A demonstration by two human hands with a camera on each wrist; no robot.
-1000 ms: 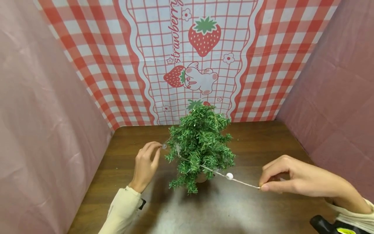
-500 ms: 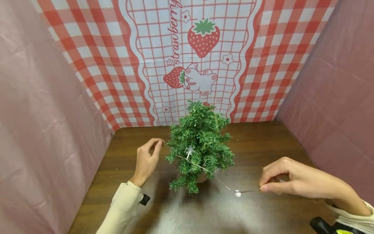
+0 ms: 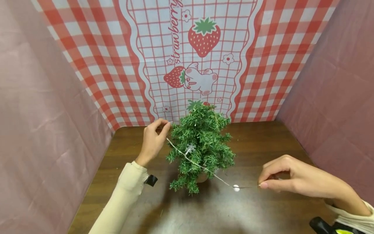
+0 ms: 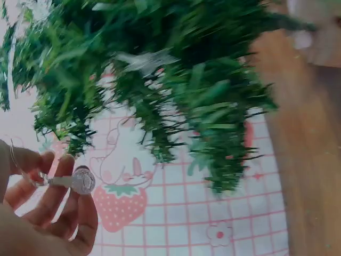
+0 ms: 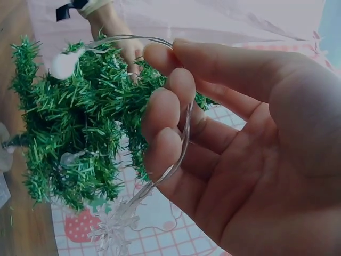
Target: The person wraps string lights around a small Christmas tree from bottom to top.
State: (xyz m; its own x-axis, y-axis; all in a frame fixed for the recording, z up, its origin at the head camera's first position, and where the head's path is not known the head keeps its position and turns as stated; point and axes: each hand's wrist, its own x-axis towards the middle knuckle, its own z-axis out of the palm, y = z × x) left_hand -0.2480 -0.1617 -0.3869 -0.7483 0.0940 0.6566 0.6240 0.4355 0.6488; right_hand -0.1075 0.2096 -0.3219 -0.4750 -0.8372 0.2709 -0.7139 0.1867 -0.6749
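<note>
A small artificial Christmas tree point(image 3: 204, 139) stands upright on the table. A thin string of lights point(image 3: 194, 163) slants across its front, bearing a clear snowflake point(image 3: 190, 149) and a white ball point(image 3: 236, 188). My left hand point(image 3: 154, 138) pinches the string beside the tree's upper left; in the left wrist view a clear round bulb point(image 4: 82, 180) shows at its fingers. Off to the right, my right hand point(image 3: 295, 177) pinches the string between thumb and forefinger. From it another clear snowflake point(image 5: 114, 232) hangs in the right wrist view. The string behind the tree is hidden.
The wooden table point(image 3: 245, 214) ends at the back against a red-and-white checked strawberry cloth point(image 3: 271, 58). Pink curtains point(image 3: 46, 130) flank both sides. A black strap piece point(image 3: 151, 180) sticks out at the left sleeve.
My left hand has moved up and back along the tree's left side, raising the string there. The white ball dropped lower, then rose slightly. My right hand has stayed nearly still.
</note>
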